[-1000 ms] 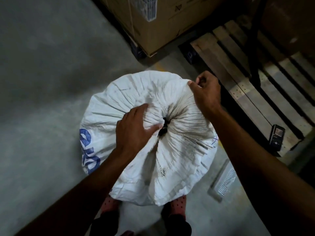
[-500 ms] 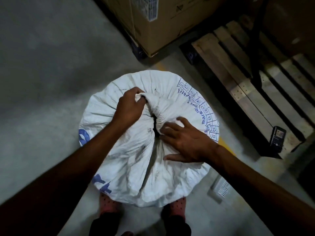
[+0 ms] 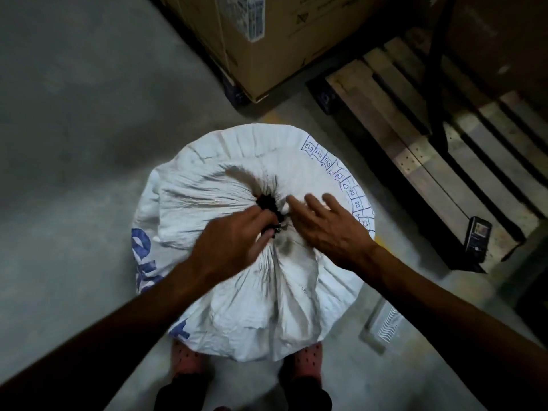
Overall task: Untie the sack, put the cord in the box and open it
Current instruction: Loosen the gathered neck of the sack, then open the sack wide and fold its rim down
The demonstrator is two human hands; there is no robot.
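A large white woven sack [image 3: 237,298] with blue print stands upright on the concrete floor in front of my feet. Its mouth is gathered to a small dark opening [image 3: 267,203] at the top centre. My left hand [image 3: 228,247] lies on the gathered folds just left of that opening, fingers curled into the fabric near a dark bit at the neck; whether this is the cord I cannot tell. My right hand [image 3: 323,226] rests on the sack right of the opening, fingers spread, holding nothing. A large cardboard box [image 3: 267,46] stands behind the sack.
A wooden pallet [image 3: 415,137] lies to the right with a black handheld device [image 3: 477,238] on its near corner. A white flat object [image 3: 385,321] lies on the floor at the sack's right. My two feet [image 3: 246,360] are under the sack's near edge.
My left hand moved from the sack's upper left fold to the centre. My right hand shifted up beside the opening. The mouth now shows as a rounder dark hole.
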